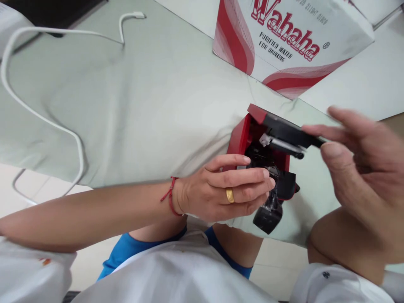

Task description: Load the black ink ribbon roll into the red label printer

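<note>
A red and black stapler [252, 139] stands opened up at the near edge of a pale green-covered table [142, 105]. My left hand [227, 189], with a gold ring and a red wrist string, has its fingers curled round the stapler's red body. My right hand [356, 155] pinches the far end of the stapler's raised black arm [284, 132] between thumb and fingers. A silver metal strip shows under that arm. A black part [268, 214] hangs down below the stapler.
A white cardboard box [293, 38] with red print stands at the back right. A white cable [41, 109] loops across the table's left side and over its edge. My knees and blue shorts are under the table edge.
</note>
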Action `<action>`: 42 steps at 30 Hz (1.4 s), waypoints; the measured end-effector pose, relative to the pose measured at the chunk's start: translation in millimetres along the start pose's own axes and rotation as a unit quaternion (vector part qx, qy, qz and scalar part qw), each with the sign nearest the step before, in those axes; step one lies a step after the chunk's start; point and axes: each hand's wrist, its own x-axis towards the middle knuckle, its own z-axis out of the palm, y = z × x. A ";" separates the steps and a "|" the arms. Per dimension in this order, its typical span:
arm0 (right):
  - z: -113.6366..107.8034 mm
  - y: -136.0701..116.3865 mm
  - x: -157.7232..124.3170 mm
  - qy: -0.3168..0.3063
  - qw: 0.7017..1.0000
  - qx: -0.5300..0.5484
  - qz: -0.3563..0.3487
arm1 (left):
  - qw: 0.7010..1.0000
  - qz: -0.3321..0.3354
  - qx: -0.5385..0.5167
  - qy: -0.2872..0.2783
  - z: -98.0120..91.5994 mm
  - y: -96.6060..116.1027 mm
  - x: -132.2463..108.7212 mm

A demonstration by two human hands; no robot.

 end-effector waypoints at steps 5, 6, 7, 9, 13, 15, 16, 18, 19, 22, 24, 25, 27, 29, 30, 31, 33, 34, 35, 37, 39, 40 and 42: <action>-14.8 -4.4 -12.5 -0.138 0.962 -0.104 -0.212 | 0.996 -0.019 0.049 0.069 11.7 2.1 1.0; -13.0 -5.8 -12.7 -0.140 0.956 -0.113 -0.230 | 0.997 -0.024 0.038 0.067 13.1 2.0 1.0; -10.9 -7.4 -12.7 -0.138 0.953 -0.122 -0.239 | 0.998 -0.027 0.021 0.060 13.7 1.6 0.9; -7.0 -10.1 -12.5 -0.136 0.951 -0.131 -0.246 | 0.998 -0.042 -0.019 0.038 12.7 -0.2 -0.1; -3.5 -13.5 -11.6 -0.132 0.949 -0.126 -0.258 | 0.987 -0.116 -0.107 0.002 6.0 -6.1 -4.5; -2.5 -14.4 -10.6 -0.126 0.948 -0.129 -0.262 | 0.974 -0.167 -0.150 -0.018 2.9 -8.2 -5.0; -2.1 -14.5 -9.9 -0.123 0.948 -0.132 -0.264 | 0.967 -0.192 -0.164 -0.027 1.7 -8.7 -4.2; -1.6 -13.4 -7.9 -0.115 0.946 -0.143 -0.267 | 0.956 -0.234 -0.172 -0.040 -0.2 -9.0 -0.6; -1.7 -12.1 -6.8 -0.113 0.945 -0.148 -0.269 | 0.953 -0.248 -0.170 -0.044 -0.8 -9.0 1.7; -4.0 -6.6 -4.0 -0.113 0.945 -0.144 -0.270 | 0.950 -0.252 -0.177 -0.056 -2.2 -11.0 6.5; -6.1 -3.6 -3.7 -0.121 0.950 -0.129 -0.259 | 0.945 -0.243 -0.209 -0.064 -3.4 -14.8 6.0; -6.9 -2.9 -4.2 -0.126 0.952 -0.123 -0.250 | 0.940 -0.240 -0.235 -0.067 -4.0 -17.3 4.6; -7.0 -3.9 -6.2 -0.131 0.957 -0.116 -0.231 | 0.922 -0.244 -0.292 -0.069 -4.7 -22.8 0.6; -5.2 -7.7 -9.4 -0.129 0.961 -0.102 -0.223 | 0.899 -0.271 -0.339 -0.059 -4.2 -28.1 -3.8; -3.8 -10.3 -11.4 -0.131 0.961 -0.087 -0.228 | 0.887 -0.293 -0.354 -0.050 -3.3 -30.7 -5.8; -2.4 -13.0 -13.7 -0.136 0.959 -0.069 -0.240 | 0.874 -0.319 -0.365 -0.043 -1.9 -33.1 -7.8; -0.4 -17.7 -19.0 -0.158 0.945 -0.033 -0.283 | 0.845 -0.367 -0.388 -0.043 2.2 -37.9 -12.0; -0.1 -19.3 -21.9 -0.174 0.936 -0.021 -0.305 | 0.829 -0.384 -0.404 -0.050 4.8 -40.1 -14.5; -0.3 -20.4 -24.8 -0.190 0.927 -0.015 -0.322 | 0.812 -0.396 -0.424 -0.056 7.7 -42.3 -17.1; -1.8 -20.9 -29.6 -0.217 0.916 -0.012 -0.336 | 0.782 -0.409 -0.467 -0.063 14.0 -46.1 -22.7; -3.4 -19.8 -32.1 -0.229 0.914 -0.011 -0.334 | 0.757 -0.414 -0.502 -0.069 19.9 -48.9 -28.0; -3.9 -19.1 -32.4 -0.230 0.914 -0.008 -0.333 | 0.746 -0.415 -0.516 -0.073 22.3 -49.9 -30.2; -4.1 -17.7 -31.6 -0.230 0.913 0.002 -0.336 | 0.727 -0.420 -0.538 -0.076 25.5 -50.9 -33.2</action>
